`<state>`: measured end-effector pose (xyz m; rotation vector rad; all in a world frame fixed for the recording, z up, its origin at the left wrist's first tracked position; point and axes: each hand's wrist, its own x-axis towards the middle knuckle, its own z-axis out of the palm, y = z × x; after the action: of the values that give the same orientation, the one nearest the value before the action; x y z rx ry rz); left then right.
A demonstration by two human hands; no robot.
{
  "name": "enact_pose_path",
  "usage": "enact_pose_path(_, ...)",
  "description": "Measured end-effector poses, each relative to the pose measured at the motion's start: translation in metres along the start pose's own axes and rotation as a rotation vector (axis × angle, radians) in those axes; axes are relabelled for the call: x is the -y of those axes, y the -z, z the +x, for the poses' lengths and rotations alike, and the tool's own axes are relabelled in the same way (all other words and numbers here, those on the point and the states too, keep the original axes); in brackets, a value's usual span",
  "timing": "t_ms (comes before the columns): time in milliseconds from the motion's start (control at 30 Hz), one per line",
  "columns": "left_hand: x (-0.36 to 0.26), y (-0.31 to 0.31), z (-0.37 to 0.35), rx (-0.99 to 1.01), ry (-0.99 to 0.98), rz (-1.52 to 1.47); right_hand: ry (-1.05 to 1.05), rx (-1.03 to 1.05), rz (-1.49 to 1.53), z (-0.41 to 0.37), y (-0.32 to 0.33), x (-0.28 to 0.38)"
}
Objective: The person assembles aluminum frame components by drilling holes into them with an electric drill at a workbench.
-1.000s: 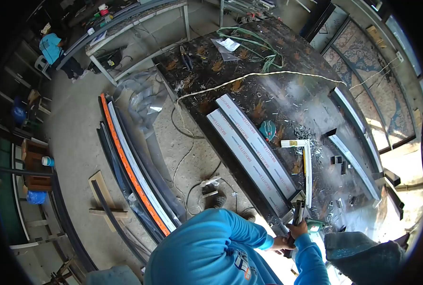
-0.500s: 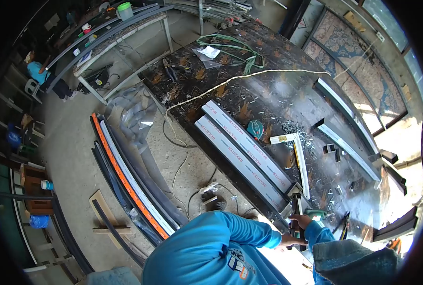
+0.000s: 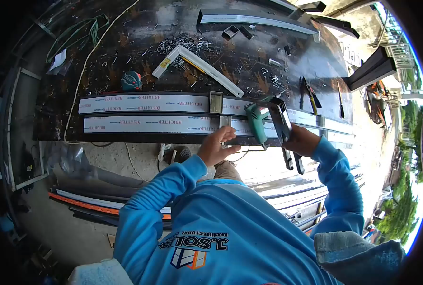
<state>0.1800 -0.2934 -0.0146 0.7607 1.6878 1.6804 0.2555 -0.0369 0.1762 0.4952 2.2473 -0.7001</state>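
Two long aluminium profiles (image 3: 140, 124) with white printed film lie side by side along the table's near edge. Two short pieces of square tube (image 3: 216, 101) sit on them. My left hand (image 3: 217, 146) is at the near edge beside the closer tube piece, thumb and fingers apart, holding nothing. My right hand (image 3: 300, 141) is closed around a dark, shiny metal piece with two long arms (image 3: 282, 121), its exact kind unclear, tilted over the profiles. A green power drill (image 3: 257, 121) is just left of that piece, overlapping the profiles.
Beyond the profiles lie a try square (image 3: 211, 76), a teal tape measure (image 3: 131, 80), scattered rivets (image 3: 185, 45) and pliers (image 3: 311, 95). More profiles (image 3: 259, 21) lie at the far side. Long strips (image 3: 93, 202) rest on the floor to my left.
My view has turned down and toward the profiles. My hands, close together before, are now apart; the right one holds the dark metal piece up, the left is open.
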Motion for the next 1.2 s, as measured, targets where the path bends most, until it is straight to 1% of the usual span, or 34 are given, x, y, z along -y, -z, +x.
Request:
enact_pose_path(33,0.008,0.022,0.012,-0.121,-0.136,0.218,-0.202,0.16,-0.086,-0.014,0.021,-0.021)
enact_pose_path(67,0.015,0.044,0.026,-0.235,-0.344,0.489,-0.3,0.216,-0.088,-0.034,0.047,-0.027)
enact_pose_path(100,0.021,0.064,0.038,-0.232,-0.359,0.654,-0.395,0.272,-0.093,-0.049,0.066,-0.034)
enact_pose_path(133,0.031,0.078,0.05,-0.207,-0.305,0.736,-0.396,0.273,-0.088,-0.054,0.069,-0.052)
enact_pose_path(200,0.048,0.095,0.076,-0.12,-0.277,0.82,-0.247,-0.116,-0.213,-0.055,0.06,-0.096)
enact_pose_path(233,0.051,0.099,0.087,-0.063,-0.273,0.868,-0.156,-0.26,-0.248,-0.044,0.047,-0.134)
enact_pose_path(267,0.053,0.1,0.097,-0.063,-0.266,0.87,-0.14,-0.434,-0.291,-0.03,0.028,-0.157)
enact_pose_path(300,0.055,0.1,0.107,0.046,-0.221,0.828,-0.122,-0.608,-0.335,-0.014,0.012,-0.179)
enact_pose_path(333,0.056,0.1,0.111,0.154,-0.175,0.785,-0.1,-0.694,-0.291,0.005,-0.004,-0.2)
enact_pose_path(367,0.056,0.099,0.112,0.151,-0.166,0.789,-0.181,-0.746,-0.262,0.031,-0.021,-0.234)
enact_pose_path(433,0.055,0.099,0.113,0.152,-0.221,0.835,-0.168,-0.855,-0.171,0.072,-0.049,-0.27)
enact_pose_path(500,0.056,0.099,0.113,0.153,-0.179,0.826,-0.106,-0.877,-0.07,0.1,-0.067,-0.275)
enact_pose_path(533,0.057,0.099,0.114,0.161,-0.203,0.839,-0.055,-0.926,-0.189,0.111,-0.074,-0.272)
enact_pose_path(567,0.057,0.1,0.115,0.171,-0.227,0.85,-0.212,-0.959,-0.311,0.117,-0.085,-0.268)
enact_pose_path(633,0.056,0.1,0.115,0.176,-0.198,0.843,0.025,-1.109,-0.112,0.122,-0.089,-0.235)
enact_pose_path(700,0.053,0.101,0.116,0.198,-0.181,0.834,0.162,-0.883,0.312,0.126,-0.103,-0.186)
enact_pose_path(767,0.052,0.102,0.119,0.216,-0.157,0.814,0.167,-0.748,0.425,0.134,-0.125,-0.125)
enact_pose_path(833,0.051,0.104,0.121,0.238,-0.133,0.796,0.045,-0.759,0.29,0.152,-0.148,-0.085)
enact_pose_path(867,0.051,0.105,0.121,0.238,-0.106,0.778,0.023,-0.762,0.298,0.16,-0.153,-0.072)
enact_pose_path(900,0.053,0.105,0.119,0.261,-0.107,0.768,-0.085,-0.854,0.227,0.169,-0.156,-0.062)
enact_pose_path(933,0.055,0.106,0.118,0.241,-0.14,0.768,-0.193,-0.942,0.149,0.175,-0.158,-0.055)
enact_pose_path(967,0.057,0.107,0.119,0.216,-0.175,0.768,-0.214,-0.944,0.148,0.177,-0.155,-0.053)
enact_pose_path(1033,0.06,0.109,0.121,0.231,-0.172,0.762,-0.054,-0.966,0.393,0.178,-0.147,-0.061)
enact_pose_path(1067,0.061,0.11,0.12,0.231,-0.2,0.748,-0.051,-0.899,0.455,0.176,-0.142,-0.068)
enact_pose_path(1100,0.06,0.111,0.121,0.225,-0.23,0.736,-0.062,-0.777,0.689,0.165,-0.128,-0.065)
enact_pose_path(1167,0.056,0.112,0.122,0.226,-0.225,0.707,0.147,-0.759,1.056,0.139,-0.11,-0.056)
enact_pose_path(1200,0.056,0.112,0.123,0.231,-0.219,0.7,0.204,-0.734,1.105,0.114,-0.097,-0.047)
